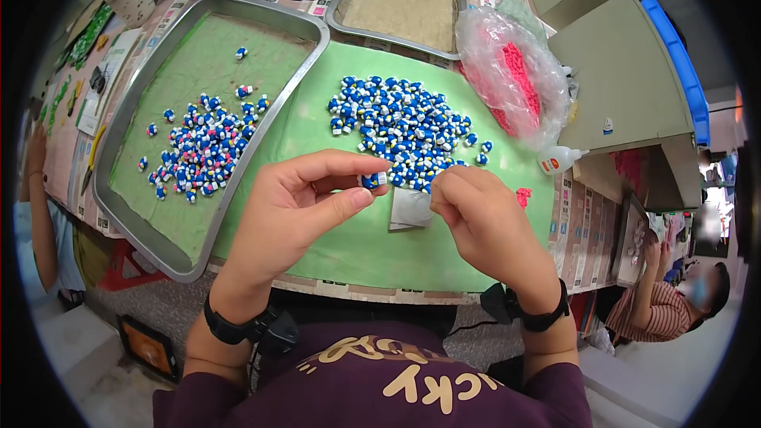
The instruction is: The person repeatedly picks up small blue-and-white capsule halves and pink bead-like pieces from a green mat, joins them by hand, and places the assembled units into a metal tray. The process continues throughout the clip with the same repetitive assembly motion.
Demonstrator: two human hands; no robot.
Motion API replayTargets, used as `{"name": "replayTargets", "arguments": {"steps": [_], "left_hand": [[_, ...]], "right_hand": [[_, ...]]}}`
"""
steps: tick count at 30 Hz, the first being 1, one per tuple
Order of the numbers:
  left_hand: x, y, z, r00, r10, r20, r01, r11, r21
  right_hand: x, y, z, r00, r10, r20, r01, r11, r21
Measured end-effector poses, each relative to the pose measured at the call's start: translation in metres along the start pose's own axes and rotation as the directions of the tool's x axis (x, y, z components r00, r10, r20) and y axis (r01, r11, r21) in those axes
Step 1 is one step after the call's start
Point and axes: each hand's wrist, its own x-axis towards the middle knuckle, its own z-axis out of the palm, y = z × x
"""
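Observation:
My left hand pinches a small blue-and-white figurine between thumb and fingertips. Close by on the right, my right hand is closed, its fingertips over the edge of a small pale square plate; what they hold, if anything, is hidden. Just beyond both hands spreads a pile of similar blue-and-white figurines on a green sheet. Right of my right hand lies a little cluster of pink pieces.
At left stands a metal tray holding more figurines, some with pink parts. Another metal tray sits at the back. A clear plastic bag of pink pieces and a white glue bottle are at right. Other people sit at both sides.

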Motion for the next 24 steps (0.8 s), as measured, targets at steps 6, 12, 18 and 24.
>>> {"name": "replayTargets", "arguments": {"steps": [6, 12, 18, 24], "left_hand": [[0.002, 0.002, 0.01, 0.999, -0.043, -0.007, 0.043, 0.999, -0.033], [0.007, 0.001, 0.028, 1.0, 0.012, -0.013, -0.013, 0.998, -0.065], [0.006, 0.0, 0.038, 0.993, 0.114, -0.031, -0.116, 0.99, -0.08], [0.004, -0.006, 0.037, 0.967, 0.254, 0.007, -0.254, 0.967, -0.024]], "right_hand": [[-0.003, -0.017, -0.013, 0.986, 0.056, -0.158, -0.019, 0.974, 0.224], [0.004, -0.039, -0.015, 0.921, 0.096, -0.378, 0.113, 0.862, 0.494], [0.008, -0.036, -0.008, 0.881, 0.08, -0.467, 0.146, 0.892, 0.428], [0.009, -0.034, 0.001, 0.876, 0.083, -0.475, 0.133, 0.905, 0.404]]}}
